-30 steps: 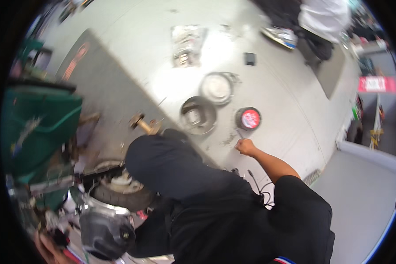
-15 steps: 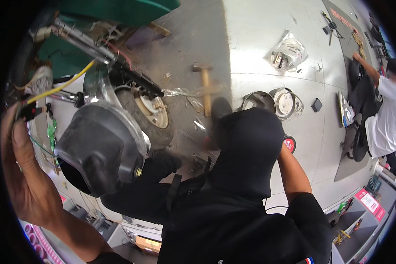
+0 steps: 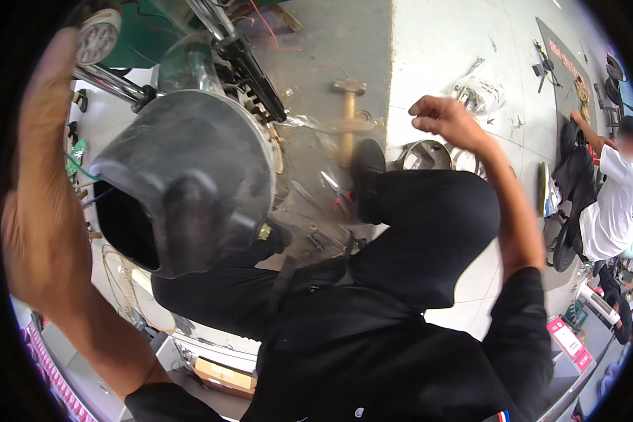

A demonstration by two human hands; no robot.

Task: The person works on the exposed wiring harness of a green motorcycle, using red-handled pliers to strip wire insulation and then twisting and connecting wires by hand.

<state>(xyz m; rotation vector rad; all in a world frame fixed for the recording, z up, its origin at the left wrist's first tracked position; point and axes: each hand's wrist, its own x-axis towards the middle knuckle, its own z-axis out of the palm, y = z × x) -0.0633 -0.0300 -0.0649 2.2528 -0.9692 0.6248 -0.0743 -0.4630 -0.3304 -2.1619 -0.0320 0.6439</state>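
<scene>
My left hand (image 3: 42,211) is raised at the far left, close to a round lamp with several light cells (image 3: 97,43). Its fingers run along the dark rim, and what they hold, if anything, does not show. My right hand (image 3: 449,123) hangs in the air above the floor, fingers loosely curled, tips apart, nothing visible between them. Beneath it lie a clear plastic bag of parts (image 3: 482,91) and a round metal wheel drum (image 3: 427,153). A large black moulded cover (image 3: 190,176) stands between my left arm and knees, beside a chrome and black fork leg (image 3: 250,70).
A wooden-handled hammer (image 3: 348,123) lies on the grey mat (image 3: 323,42). Red-handled pliers (image 3: 341,200) and other tools lie by my foot. At the right, a person in a white shirt (image 3: 608,204) works on another mat. A cardboard box (image 3: 225,376) sits behind me.
My right hand has come up from beside my right knee to above the floor. My left hand has moved up toward the lamp. The yellow cable is out of sight, and the view has shifted.
</scene>
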